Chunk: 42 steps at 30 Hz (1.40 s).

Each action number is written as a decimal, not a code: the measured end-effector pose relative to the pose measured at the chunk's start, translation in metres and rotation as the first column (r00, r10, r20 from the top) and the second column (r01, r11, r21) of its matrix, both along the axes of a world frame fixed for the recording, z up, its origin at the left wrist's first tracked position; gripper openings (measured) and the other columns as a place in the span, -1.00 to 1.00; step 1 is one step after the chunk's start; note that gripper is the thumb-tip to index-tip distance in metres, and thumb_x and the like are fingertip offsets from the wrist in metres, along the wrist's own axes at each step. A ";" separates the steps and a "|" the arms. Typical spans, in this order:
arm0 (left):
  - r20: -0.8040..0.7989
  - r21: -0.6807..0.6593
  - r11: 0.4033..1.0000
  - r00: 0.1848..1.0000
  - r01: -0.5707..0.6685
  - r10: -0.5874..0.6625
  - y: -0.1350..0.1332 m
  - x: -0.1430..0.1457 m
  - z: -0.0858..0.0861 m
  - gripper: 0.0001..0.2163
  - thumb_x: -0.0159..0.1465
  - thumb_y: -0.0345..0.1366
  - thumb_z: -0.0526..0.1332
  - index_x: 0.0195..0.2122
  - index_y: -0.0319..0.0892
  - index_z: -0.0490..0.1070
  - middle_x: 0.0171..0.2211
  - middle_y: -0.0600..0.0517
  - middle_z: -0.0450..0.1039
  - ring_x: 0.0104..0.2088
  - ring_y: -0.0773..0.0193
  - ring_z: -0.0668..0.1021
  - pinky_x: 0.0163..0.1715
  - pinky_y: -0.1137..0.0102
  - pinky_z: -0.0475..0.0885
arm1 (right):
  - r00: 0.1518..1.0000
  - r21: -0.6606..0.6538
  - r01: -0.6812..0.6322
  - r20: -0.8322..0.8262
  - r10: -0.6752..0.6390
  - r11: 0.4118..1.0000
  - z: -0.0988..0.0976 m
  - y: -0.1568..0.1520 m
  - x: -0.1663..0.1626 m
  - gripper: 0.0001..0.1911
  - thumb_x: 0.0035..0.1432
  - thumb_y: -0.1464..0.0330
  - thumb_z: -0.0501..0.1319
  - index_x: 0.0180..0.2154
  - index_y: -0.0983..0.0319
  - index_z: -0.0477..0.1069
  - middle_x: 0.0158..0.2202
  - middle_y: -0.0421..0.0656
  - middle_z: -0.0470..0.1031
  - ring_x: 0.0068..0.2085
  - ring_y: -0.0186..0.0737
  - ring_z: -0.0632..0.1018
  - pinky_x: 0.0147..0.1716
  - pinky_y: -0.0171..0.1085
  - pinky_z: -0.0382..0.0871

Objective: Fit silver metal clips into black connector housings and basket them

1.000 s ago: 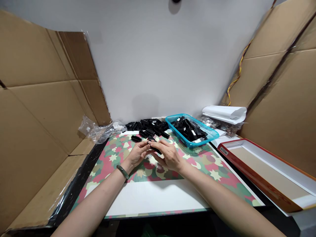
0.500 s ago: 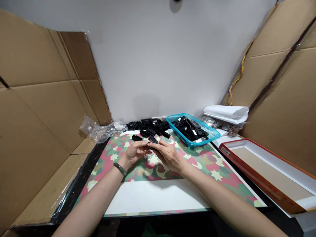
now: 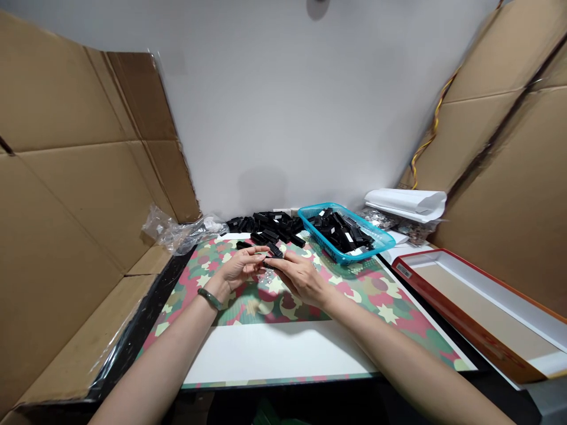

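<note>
Centrally, right hand [image 3: 303, 278]: our fingers grasp a black piece [image 3: 267, 264], mostly hidden, above the patterned sheet [image 3: 283, 308].
Left hand [image 3: 239, 269]: fingers partly curled beside it; gripping or not, we cannot tell.

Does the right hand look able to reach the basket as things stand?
Probably yes: the basket sits ahead and to the right of the right hand, nothing visible between, though that hand appears to hold a black piece.

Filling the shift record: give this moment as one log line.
right hand: holding black plastic part; left hand: at its end; beyond: turquoise rectangular plastic basket
</note>
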<state>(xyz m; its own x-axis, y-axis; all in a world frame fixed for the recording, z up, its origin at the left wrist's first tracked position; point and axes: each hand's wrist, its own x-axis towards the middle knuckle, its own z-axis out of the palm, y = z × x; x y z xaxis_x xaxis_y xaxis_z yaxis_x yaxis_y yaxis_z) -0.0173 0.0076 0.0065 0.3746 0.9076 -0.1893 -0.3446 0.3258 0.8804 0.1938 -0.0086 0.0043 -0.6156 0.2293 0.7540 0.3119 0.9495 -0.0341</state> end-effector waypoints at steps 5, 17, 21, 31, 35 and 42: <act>-0.038 0.017 0.998 0.997 -0.061 0.062 -0.002 0.005 0.001 -0.70 -0.01 -0.36 0.48 -0.23 -0.20 0.54 -0.42 0.01 0.51 -0.55 0.35 0.52 -0.63 0.48 0.39 | 0.991 -0.188 -0.061 -0.125 0.038 0.980 -0.007 0.003 -0.003 -0.71 0.38 0.44 0.01 0.08 0.22 0.32 -0.20 -0.05 0.54 -0.25 -0.19 0.52 -0.26 -0.19 0.45; -0.241 0.476 0.833 0.869 -0.283 0.433 -0.012 0.031 -0.009 -0.59 -0.05 -0.25 0.50 -0.13 -0.11 0.62 -0.20 -0.08 0.62 -0.39 0.24 0.57 -0.44 0.41 0.47 | 0.572 -0.674 -0.737 -0.661 -0.485 0.048 -0.017 0.018 -0.014 -0.63 -0.05 0.28 0.42 -0.17 0.26 0.47 -0.54 -0.30 0.39 -0.62 -0.41 0.39 -0.70 -0.42 0.28; -0.223 0.507 0.789 0.831 -0.347 0.509 -0.014 0.036 -0.013 -0.62 -0.08 -0.26 0.51 -0.18 -0.15 0.64 -0.27 -0.09 0.64 -0.39 0.18 0.58 -0.55 0.43 0.42 | 0.539 -0.616 -0.786 -0.649 -0.538 -0.044 -0.018 0.018 -0.016 -0.70 0.00 0.34 0.41 -0.19 0.29 0.50 -0.54 -0.27 0.41 -0.60 -0.43 0.40 -0.67 -0.42 0.30; -0.028 0.257 0.830 0.855 -0.495 0.518 -0.012 0.047 -0.020 -0.58 -0.21 -0.27 0.56 -0.27 -0.23 0.64 -0.32 -0.08 0.65 -0.37 0.23 0.60 -0.29 0.35 0.49 | 0.490 -0.607 -0.795 -0.650 -0.581 0.009 -0.014 0.011 -0.021 -0.67 -0.10 0.28 0.46 -0.30 0.29 0.49 -0.52 -0.26 0.46 -0.64 -0.43 0.41 -0.74 -0.42 0.25; 0.055 0.144 0.843 0.855 -0.518 0.516 -0.010 0.046 -0.020 -0.59 -0.28 -0.27 0.59 -0.37 -0.25 0.60 -0.43 0.00 0.60 -0.41 0.32 0.58 -0.35 0.44 0.46 | 0.514 -0.638 -0.768 -0.658 -0.551 0.046 -0.019 0.011 -0.022 -0.60 -0.22 0.30 0.51 -0.32 0.28 0.45 -0.53 -0.29 0.45 -0.64 -0.40 0.44 -0.73 -0.41 0.27; 0.009 0.152 0.879 0.890 -0.452 0.456 -0.013 0.045 -0.014 -0.55 -0.24 -0.16 0.58 -0.37 -0.25 0.51 -0.44 0.03 0.54 -0.46 0.30 0.56 -0.57 0.49 0.38 | 0.601 -0.723 -0.685 -0.627 -0.495 0.083 -0.020 0.012 -0.022 -0.54 -0.23 0.20 0.50 -0.30 0.27 0.44 -0.51 -0.27 0.48 -0.64 -0.38 0.48 -0.72 -0.42 0.28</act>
<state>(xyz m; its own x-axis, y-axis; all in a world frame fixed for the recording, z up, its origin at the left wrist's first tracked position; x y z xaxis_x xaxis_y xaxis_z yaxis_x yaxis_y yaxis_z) 0.0274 -0.0052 -0.0075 -0.0883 0.9951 -0.0455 -0.3996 0.0065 0.9167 0.1722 0.0033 -0.0162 -0.2178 0.9760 0.0016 -0.4771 -0.1050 -0.8726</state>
